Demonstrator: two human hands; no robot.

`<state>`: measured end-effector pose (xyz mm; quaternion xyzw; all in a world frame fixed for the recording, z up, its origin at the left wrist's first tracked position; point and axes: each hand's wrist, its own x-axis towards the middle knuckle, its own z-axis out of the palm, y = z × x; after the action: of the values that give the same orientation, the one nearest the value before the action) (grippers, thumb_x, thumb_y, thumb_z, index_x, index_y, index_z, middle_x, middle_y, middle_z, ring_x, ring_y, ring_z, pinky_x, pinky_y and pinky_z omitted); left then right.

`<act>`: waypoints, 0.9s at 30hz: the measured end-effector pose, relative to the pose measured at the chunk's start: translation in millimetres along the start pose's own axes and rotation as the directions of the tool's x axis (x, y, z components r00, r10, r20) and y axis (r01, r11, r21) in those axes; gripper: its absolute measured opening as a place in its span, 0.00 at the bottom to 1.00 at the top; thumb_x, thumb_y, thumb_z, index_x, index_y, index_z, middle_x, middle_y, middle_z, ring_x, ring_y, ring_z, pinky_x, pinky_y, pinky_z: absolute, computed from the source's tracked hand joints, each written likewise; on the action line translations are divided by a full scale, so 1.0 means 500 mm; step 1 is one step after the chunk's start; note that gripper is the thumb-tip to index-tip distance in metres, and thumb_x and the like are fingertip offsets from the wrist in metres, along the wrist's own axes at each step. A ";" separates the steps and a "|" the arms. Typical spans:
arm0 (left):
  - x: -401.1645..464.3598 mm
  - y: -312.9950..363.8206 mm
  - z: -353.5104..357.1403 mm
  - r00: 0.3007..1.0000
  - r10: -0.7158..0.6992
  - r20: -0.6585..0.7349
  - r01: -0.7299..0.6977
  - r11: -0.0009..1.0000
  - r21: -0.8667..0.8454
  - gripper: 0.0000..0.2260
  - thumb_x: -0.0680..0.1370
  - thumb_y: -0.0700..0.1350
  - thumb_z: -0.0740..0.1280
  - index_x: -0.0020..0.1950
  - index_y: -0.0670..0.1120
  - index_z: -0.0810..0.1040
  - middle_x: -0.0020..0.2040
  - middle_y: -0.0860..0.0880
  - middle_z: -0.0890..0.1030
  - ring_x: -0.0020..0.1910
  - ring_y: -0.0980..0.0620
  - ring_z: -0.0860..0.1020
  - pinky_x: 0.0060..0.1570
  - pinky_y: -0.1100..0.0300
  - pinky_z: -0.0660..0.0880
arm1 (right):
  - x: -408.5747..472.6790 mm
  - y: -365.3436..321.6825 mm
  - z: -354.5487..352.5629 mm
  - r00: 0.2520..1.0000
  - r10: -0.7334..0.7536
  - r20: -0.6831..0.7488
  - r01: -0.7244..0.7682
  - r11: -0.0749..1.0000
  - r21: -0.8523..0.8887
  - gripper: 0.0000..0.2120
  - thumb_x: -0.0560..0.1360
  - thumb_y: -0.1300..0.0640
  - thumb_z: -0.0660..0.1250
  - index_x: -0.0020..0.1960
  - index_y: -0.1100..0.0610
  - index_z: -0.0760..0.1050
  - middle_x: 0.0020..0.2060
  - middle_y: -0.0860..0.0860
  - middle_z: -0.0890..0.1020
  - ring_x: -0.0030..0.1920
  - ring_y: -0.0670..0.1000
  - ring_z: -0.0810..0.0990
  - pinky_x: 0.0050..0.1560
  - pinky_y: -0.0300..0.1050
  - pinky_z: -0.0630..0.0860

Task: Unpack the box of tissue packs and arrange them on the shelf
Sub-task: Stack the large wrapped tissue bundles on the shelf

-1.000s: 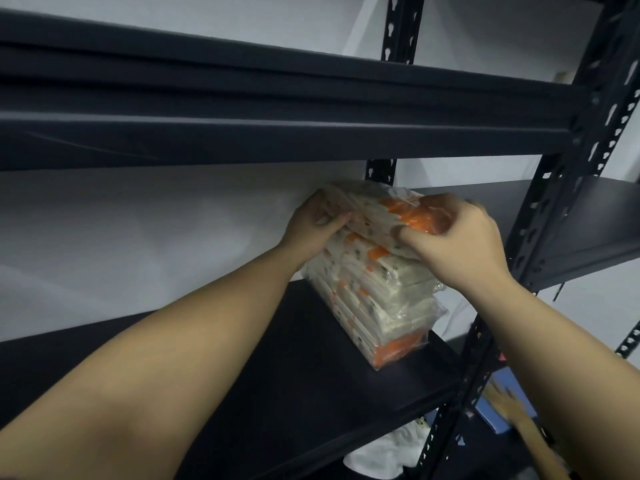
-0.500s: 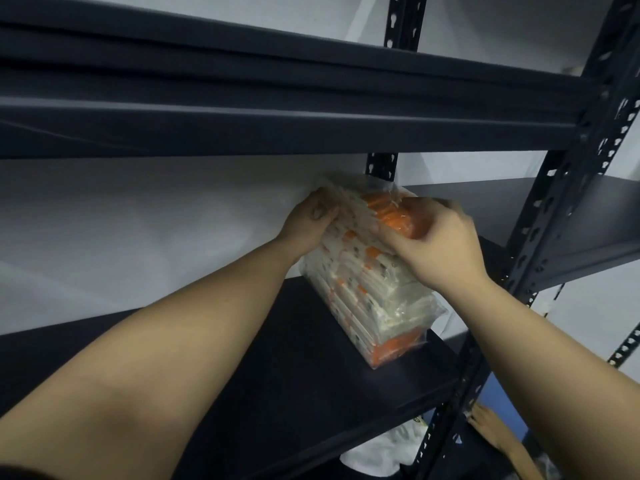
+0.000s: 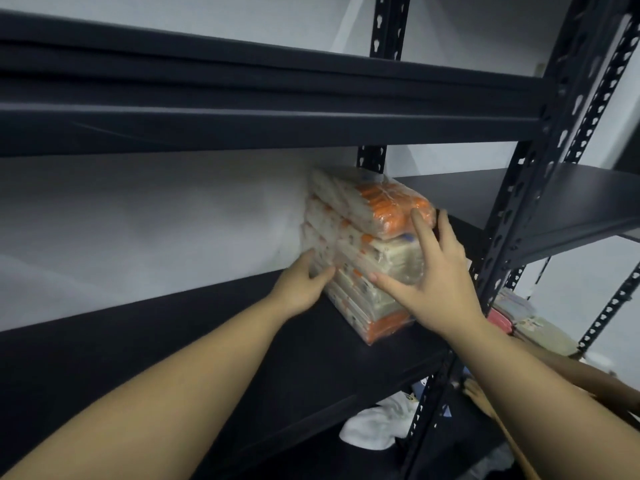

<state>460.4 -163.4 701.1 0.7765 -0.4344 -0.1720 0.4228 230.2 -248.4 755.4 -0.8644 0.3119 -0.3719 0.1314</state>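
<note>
A stack of several white and orange tissue packs [image 3: 367, 244] in clear wrap stands on the black shelf [image 3: 242, 348], at its right end against the white wall. My left hand [image 3: 304, 285] touches the stack's lower left side with its thumb against the packs. My right hand [image 3: 433, 271] presses on the front of the stack with spread, straight fingers; its fingertips reach the top pack's orange end. Neither hand holds a pack.
A black shelf board [image 3: 242, 123] runs overhead. A perforated upright post [image 3: 512, 216] stands just right of the stack. More packs [image 3: 530, 323] lie on a lower level at right, near another person's arm [image 3: 588, 379]. White cloth [image 3: 374, 427] lies below.
Both hands have come down from the top pack. The left hand dropped to the stack's lower left side; the right opened and now lies flat on its front. The top pack sits squarer.
</note>
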 end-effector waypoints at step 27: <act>-0.219 0.036 0.029 0.996 0.080 -0.033 -0.067 0.956 0.285 0.40 0.78 0.64 0.69 0.83 0.50 0.58 0.80 0.47 0.65 0.77 0.48 0.67 0.73 0.54 0.66 | -0.172 0.077 0.071 0.988 0.122 0.091 -0.144 0.947 0.287 0.43 0.75 0.49 0.75 0.81 0.42 0.53 0.71 0.44 0.73 0.70 0.48 0.73 0.68 0.56 0.76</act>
<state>379.9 -85.5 696.4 0.8159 -0.4737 -0.0751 0.3230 193.2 -223.4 665.0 -0.8253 0.3061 -0.3727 0.2937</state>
